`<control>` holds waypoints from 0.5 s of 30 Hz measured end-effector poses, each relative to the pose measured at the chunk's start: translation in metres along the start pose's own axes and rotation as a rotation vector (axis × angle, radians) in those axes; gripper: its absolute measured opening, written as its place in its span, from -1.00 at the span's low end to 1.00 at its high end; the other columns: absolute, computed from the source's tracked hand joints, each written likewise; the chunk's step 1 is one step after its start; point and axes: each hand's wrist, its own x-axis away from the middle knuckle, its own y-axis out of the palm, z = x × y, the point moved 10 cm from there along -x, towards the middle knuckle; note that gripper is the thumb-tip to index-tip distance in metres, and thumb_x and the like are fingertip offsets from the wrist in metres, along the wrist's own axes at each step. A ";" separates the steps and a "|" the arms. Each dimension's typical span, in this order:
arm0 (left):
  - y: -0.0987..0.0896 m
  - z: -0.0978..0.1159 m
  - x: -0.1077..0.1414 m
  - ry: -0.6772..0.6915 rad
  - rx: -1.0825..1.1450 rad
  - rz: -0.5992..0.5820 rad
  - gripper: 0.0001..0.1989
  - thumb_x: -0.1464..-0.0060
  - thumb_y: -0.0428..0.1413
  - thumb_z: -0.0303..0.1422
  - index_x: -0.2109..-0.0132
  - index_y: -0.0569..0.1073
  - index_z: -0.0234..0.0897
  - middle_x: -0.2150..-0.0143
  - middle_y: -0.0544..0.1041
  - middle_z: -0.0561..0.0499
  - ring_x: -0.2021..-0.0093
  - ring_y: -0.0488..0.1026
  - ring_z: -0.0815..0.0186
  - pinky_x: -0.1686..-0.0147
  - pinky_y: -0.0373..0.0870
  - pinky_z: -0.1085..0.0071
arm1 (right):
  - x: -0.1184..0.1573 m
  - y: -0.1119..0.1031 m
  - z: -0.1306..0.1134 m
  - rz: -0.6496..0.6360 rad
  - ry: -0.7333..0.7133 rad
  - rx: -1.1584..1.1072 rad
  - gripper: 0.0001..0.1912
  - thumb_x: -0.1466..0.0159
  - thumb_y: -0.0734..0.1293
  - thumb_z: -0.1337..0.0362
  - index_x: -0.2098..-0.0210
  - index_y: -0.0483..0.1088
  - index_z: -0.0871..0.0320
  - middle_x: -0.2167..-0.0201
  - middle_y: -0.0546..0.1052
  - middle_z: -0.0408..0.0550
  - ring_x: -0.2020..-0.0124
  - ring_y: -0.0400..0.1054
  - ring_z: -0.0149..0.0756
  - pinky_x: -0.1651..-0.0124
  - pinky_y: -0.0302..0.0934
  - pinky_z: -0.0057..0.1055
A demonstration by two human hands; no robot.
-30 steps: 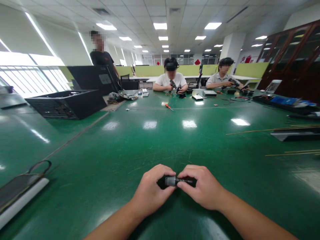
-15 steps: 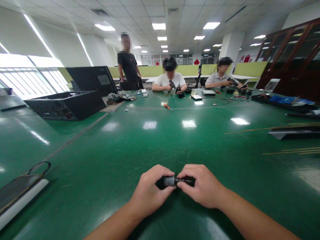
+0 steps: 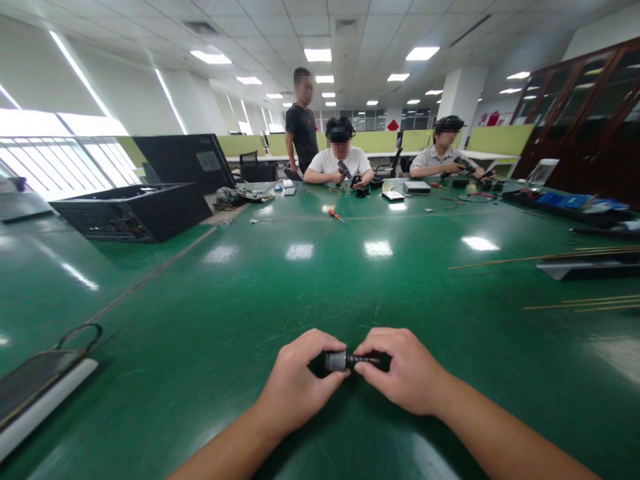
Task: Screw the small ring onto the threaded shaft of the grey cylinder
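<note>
Low in the middle of the head view, my left hand (image 3: pixel 296 380) grips a short grey cylinder (image 3: pixel 336 362) between thumb and fingers. From its right end a thin dark ridged shaft (image 3: pixel 361 359) sticks out, and my right hand (image 3: pixel 406 370) pinches that shaft. The two parts lie in one line, roughly level, just above or on the green tabletop (image 3: pixel 320 293); I cannot tell if they touch it. Their exact kind is too small to make out. Both hands are closed, fingertips nearly meeting.
An orange screwdriver (image 3: pixel 336 215) lies farther up the table. To the left stand a black computer case (image 3: pixel 130 210) and a dark flat item with a looped strap (image 3: pixel 40 380). Thin yellow rods (image 3: pixel 590 303) lie right. Two co-workers (image 3: pixel 343 160) sit opposite; a person (image 3: pixel 303 130) stands behind.
The grey cylinder and my left fingertips have shifted very slightly left, with a little more of the shaft area showing. The standing person in the background has moved to the right.
</note>
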 end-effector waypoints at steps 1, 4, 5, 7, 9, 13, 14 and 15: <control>0.000 0.000 0.000 -0.005 -0.002 -0.002 -0.78 0.02 0.27 -0.49 0.18 0.52 -0.20 0.28 0.57 0.05 0.27 0.52 0.32 0.24 0.42 0.41 | 0.000 0.000 0.000 0.004 0.001 -0.003 -0.92 -0.21 0.39 0.36 0.29 0.54 0.11 0.39 0.55 -0.12 0.34 0.42 -0.31 0.26 0.19 -0.41; 0.000 -0.001 -0.001 -0.014 -0.006 -0.002 -0.77 0.03 0.28 -0.50 0.18 0.52 -0.19 0.27 0.57 0.06 0.26 0.52 0.32 0.23 0.42 0.41 | 0.000 -0.001 0.001 0.009 0.000 -0.010 -0.91 -0.20 0.39 0.36 0.29 0.54 0.12 0.39 0.56 -0.12 0.34 0.42 -0.32 0.26 0.19 -0.41; 0.000 -0.002 -0.001 -0.016 -0.006 0.000 -0.76 0.04 0.28 -0.50 0.18 0.52 -0.19 0.27 0.58 0.06 0.26 0.52 0.32 0.23 0.42 0.41 | 0.000 -0.001 0.001 0.007 -0.001 -0.013 -0.91 -0.20 0.39 0.36 0.29 0.54 0.12 0.39 0.56 -0.12 0.34 0.42 -0.32 0.25 0.19 -0.41; -0.001 -0.002 0.000 -0.020 -0.005 0.004 -0.76 0.04 0.28 -0.50 0.18 0.53 -0.19 0.27 0.58 0.06 0.26 0.52 0.32 0.23 0.42 0.41 | 0.000 -0.001 0.000 0.003 -0.004 -0.017 -0.91 -0.21 0.39 0.36 0.29 0.54 0.12 0.39 0.56 -0.12 0.34 0.42 -0.32 0.25 0.19 -0.41; -0.001 -0.002 0.000 -0.022 -0.004 0.007 -0.76 0.05 0.28 -0.51 0.19 0.53 -0.19 0.27 0.58 0.07 0.26 0.52 0.32 0.23 0.42 0.42 | 0.001 -0.001 0.000 0.001 -0.008 -0.018 -0.92 -0.20 0.39 0.36 0.30 0.54 0.12 0.38 0.56 -0.12 0.34 0.42 -0.32 0.25 0.19 -0.41; -0.001 -0.002 -0.001 -0.018 0.000 0.015 -0.76 0.05 0.28 -0.51 0.19 0.53 -0.19 0.28 0.58 0.08 0.27 0.53 0.34 0.23 0.42 0.43 | 0.002 -0.002 0.000 0.009 -0.010 -0.008 -0.92 -0.20 0.39 0.38 0.30 0.54 0.13 0.39 0.55 -0.13 0.34 0.41 -0.33 0.26 0.19 -0.42; -0.001 -0.002 -0.001 -0.016 0.001 0.015 -0.76 0.05 0.28 -0.51 0.19 0.52 -0.19 0.28 0.58 0.08 0.27 0.52 0.34 0.23 0.41 0.43 | 0.002 -0.002 0.000 0.010 -0.011 -0.008 -0.91 -0.20 0.39 0.38 0.30 0.54 0.13 0.39 0.55 -0.13 0.34 0.41 -0.33 0.25 0.19 -0.42; -0.001 -0.002 -0.001 -0.014 0.001 0.016 -0.75 0.05 0.29 -0.51 0.19 0.52 -0.19 0.28 0.58 0.08 0.27 0.52 0.34 0.23 0.41 0.43 | 0.002 -0.002 0.000 0.011 -0.012 -0.009 -0.91 -0.20 0.39 0.38 0.30 0.54 0.12 0.39 0.55 -0.13 0.34 0.41 -0.33 0.25 0.19 -0.42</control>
